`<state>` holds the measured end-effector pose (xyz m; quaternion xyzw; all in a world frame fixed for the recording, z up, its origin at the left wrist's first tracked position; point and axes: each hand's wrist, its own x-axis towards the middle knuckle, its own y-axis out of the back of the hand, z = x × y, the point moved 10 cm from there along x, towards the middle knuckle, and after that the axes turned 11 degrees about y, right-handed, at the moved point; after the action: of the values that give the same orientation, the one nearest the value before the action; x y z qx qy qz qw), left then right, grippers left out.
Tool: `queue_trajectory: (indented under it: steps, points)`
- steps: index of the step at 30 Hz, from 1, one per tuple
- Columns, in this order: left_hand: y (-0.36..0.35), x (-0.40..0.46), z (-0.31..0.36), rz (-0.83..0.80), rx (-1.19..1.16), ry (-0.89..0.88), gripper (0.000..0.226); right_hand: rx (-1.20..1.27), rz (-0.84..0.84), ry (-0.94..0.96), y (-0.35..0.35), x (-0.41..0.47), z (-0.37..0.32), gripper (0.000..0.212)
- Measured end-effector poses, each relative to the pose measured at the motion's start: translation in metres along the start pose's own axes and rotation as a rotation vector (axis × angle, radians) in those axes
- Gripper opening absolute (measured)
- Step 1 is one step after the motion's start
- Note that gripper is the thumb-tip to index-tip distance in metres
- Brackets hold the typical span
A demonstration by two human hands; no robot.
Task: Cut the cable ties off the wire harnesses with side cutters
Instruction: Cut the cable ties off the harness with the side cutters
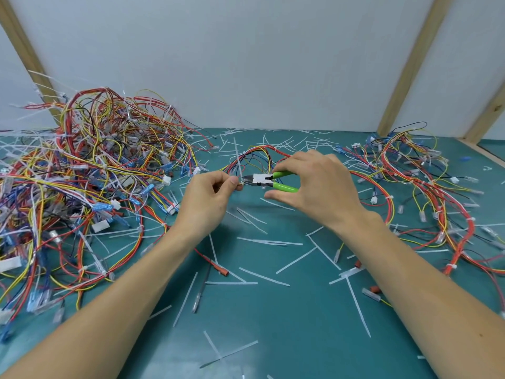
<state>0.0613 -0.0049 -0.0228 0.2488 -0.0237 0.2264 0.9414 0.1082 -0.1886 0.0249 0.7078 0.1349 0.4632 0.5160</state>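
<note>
Right hand (317,184) grips green-handled side cutters (269,181), blades at a white plastic cable tie (238,160). Left hand (211,194) pinches the multicoloured wire harness (254,157) there, above the teal mat (273,310), between harness piles.

You sat at a workbench in what looked like a small assembly workshop. A teal cutting mat (273,324) covered the bench. Behind the mat stood plain white panels (246,64) braced by bare wooden battens (412,64). On the mat's left side lay a large tangle of coloured wire harnesses (90,170), a smaller heap (418,170) on its right, and cut white ties (263,276) littered its middle.
</note>
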Motion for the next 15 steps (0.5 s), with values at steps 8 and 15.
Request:
queue_trajectory:
  steps: [8,15]
  points:
    - [0.0009,-0.0025,0.0057,0.020,0.017,-0.026,0.026,0.016,-0.009,-0.009,-0.0030,-0.0010,0.0016,0.047]
    - [-0.0012,-0.0036,0.0059,0.011,0.028,-0.034,0.025,0.045,-0.003,-0.028,-0.0040,-0.0015,0.0036,0.045]
